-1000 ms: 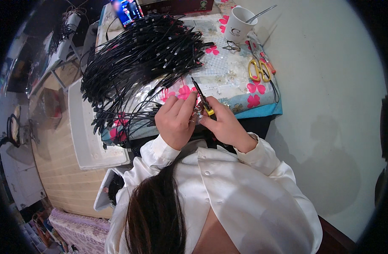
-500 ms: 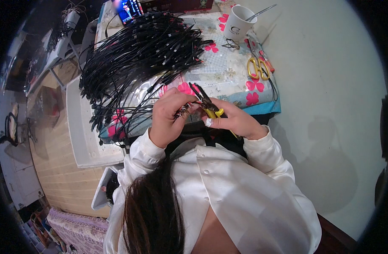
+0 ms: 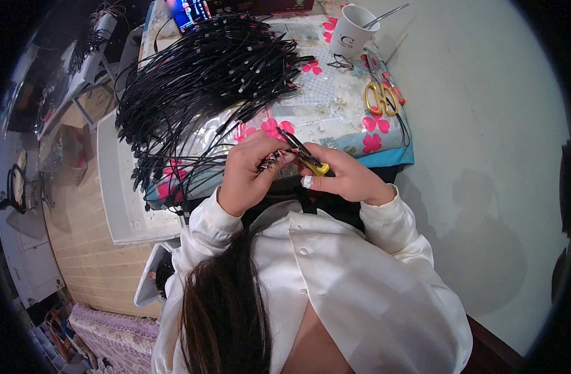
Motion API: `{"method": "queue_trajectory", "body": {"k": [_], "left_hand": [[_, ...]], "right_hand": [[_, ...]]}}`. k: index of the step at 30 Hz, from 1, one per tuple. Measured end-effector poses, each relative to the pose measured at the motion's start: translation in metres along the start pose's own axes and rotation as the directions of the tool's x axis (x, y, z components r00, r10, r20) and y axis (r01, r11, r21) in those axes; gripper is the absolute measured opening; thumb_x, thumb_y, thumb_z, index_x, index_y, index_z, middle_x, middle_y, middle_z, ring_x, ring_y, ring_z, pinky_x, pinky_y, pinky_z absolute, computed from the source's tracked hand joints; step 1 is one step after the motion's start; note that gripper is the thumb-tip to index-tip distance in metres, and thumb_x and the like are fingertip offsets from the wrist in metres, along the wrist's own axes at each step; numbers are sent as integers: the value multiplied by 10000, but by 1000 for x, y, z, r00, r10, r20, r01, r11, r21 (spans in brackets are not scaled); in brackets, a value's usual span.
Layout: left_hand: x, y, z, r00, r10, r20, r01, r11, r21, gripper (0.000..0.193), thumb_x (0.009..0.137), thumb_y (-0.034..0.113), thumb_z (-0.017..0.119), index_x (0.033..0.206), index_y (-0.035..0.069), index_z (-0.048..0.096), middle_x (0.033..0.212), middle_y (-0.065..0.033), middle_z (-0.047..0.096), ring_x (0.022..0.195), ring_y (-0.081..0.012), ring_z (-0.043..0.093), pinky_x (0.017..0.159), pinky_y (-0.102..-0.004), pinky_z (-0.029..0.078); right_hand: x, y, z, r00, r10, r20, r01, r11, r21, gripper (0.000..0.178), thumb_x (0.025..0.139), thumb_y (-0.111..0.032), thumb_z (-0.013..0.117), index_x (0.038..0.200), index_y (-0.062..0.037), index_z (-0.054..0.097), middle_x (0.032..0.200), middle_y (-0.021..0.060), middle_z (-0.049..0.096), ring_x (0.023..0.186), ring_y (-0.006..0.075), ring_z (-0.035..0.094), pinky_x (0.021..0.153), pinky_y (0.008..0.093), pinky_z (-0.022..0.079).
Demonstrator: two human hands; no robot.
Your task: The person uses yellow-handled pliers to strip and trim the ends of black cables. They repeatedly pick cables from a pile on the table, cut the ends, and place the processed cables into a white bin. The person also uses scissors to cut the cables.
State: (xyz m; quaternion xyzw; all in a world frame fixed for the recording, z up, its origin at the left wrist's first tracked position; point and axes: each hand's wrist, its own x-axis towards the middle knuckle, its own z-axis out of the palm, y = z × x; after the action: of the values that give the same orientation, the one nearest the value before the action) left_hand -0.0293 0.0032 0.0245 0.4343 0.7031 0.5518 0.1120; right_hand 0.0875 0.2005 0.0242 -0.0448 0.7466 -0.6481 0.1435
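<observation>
Left hand (image 3: 242, 171): fingers pinched narrow on a small bunch of wire ends (image 3: 270, 162), with bits of red and pale metal showing. Right hand (image 3: 347, 176): fingers wrapped round the pliers (image 3: 323, 170), black nose, yellow grips, thumb lying along the grip side. White wrap (image 3: 307, 181) on that thumb. Plier jaws point away from me and lean left, right next to the wire ends; can't tell if they bite on any, my left fingers cover part of it.

Landmark: the big cable pile (image 3: 204, 81), black cables with small plugs, heaped on the surface (image 3: 323, 112), which has a pink-flowered cloth over it. Wire ends and pliers are both off the pile's near side, toward me and to its right, held up in front of my shirt (image 3: 335, 268). A few black cables trail from the near end of the pile toward my left hand; can't tell if they join the bunch I'm pinching.

Right of the pile: a small metal clip (image 3: 341, 62), then scissors (image 3: 381, 93) with gold handles, a red-handled tool (image 3: 395, 92) just beside them. Far right of the pile: white cup (image 3: 352, 31), upright, metal stick (image 3: 390, 15) leaning out of it. Behind the pile: phone (image 3: 189, 14), screen lit, and a dark red box (image 3: 260, 6), partly cut off by the frame. Left and near side of the pile: white tub (image 3: 106, 187), past the surface edge. Nearer me than that, a white bin (image 3: 146, 280) with dark stuff inside.
</observation>
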Motion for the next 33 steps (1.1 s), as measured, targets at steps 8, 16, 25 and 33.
{"method": "queue_trajectory", "body": {"k": [8, 16, 25, 33], "left_hand": [[0, -3, 0, 1000, 9, 15, -10, 1000, 5, 126, 814, 8, 721, 935, -4, 688, 785, -122, 638, 743, -288, 596, 662, -355, 455], [0, -2, -2, 999, 41, 19, -43, 997, 72, 126, 802, 2, 718, 924, 4, 686, 790, -122, 637, 739, -286, 577, 674, -362, 458], [10, -10, 10, 983, 41, -179, 18, 949, 316, 209, 853, 70, 709, 1040, 36, 622, 940, -155, 652, 793, -367, 647, 660, -410, 513], [29, -22, 11, 973, 87, -212, 3, 921, 390, 289, 792, 15, 711, 1076, 36, 668, 1045, -133, 653, 849, -339, 659, 714, -394, 539]], "right_hand": [[4, 0, 8, 990, -64, -128, 64, 998, -5, 353, 876, -181, 666, 1153, 9, 556, 855, 108, 612, 774, 219, 575, 754, 353, 483], [8, 1, 1, 951, -29, -309, -36, 979, -202, 312, 888, -155, 696, 1143, 4, 609, 929, 63, 628, 841, 144, 557, 789, 293, 470], [107, 26, -55, 747, -282, -602, -216, 753, -621, 363, 806, -67, 691, 1133, -30, 538, 972, 242, 672, 928, 436, 652, 782, 468, 514], [75, 22, -44, 744, -247, -621, -83, 888, -453, 388, 815, -44, 702, 1174, -8, 559, 959, 209, 679, 889, 356, 675, 778, 388, 521]]}}
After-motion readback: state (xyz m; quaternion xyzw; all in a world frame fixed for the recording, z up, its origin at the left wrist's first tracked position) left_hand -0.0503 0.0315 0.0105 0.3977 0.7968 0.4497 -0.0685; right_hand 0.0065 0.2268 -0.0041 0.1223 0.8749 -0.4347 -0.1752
